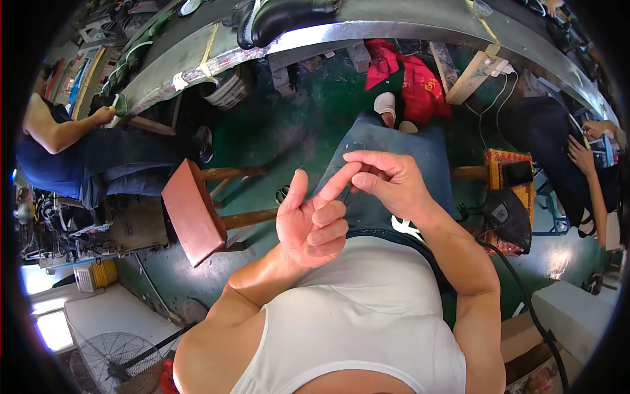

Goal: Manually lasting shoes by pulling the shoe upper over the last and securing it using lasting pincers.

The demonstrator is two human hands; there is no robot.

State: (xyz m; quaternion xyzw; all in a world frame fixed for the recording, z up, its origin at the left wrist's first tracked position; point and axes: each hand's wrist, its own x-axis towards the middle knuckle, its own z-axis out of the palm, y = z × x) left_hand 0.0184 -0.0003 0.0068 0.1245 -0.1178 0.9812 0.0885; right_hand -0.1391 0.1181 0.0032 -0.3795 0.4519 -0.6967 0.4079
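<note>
Green workshop floor (pixel 275 131) below; right hand (pixel 387 180) seemingly pinches left forefinger (pixel 335 187).

Your left hand (pixel 308 220) and right hand (pixel 387 180) meet above your lap. Left of your lap, the red-topped stool (pixel 191 210) blocks passage; beyond it the green floor (pixel 275 131) lies open. Right of your lap, the black stand (pixel 508 217) crowds in.

A green painted floor (pixel 308 125) spreads below, glossy with daylight patches at the right. A long metal-edged workbench (pixel 367 29) curves across the far side. A red-topped wooden stool (pixel 193 210) stands at the left, and a floor fan (pixel 115 361) sits near left.
</note>
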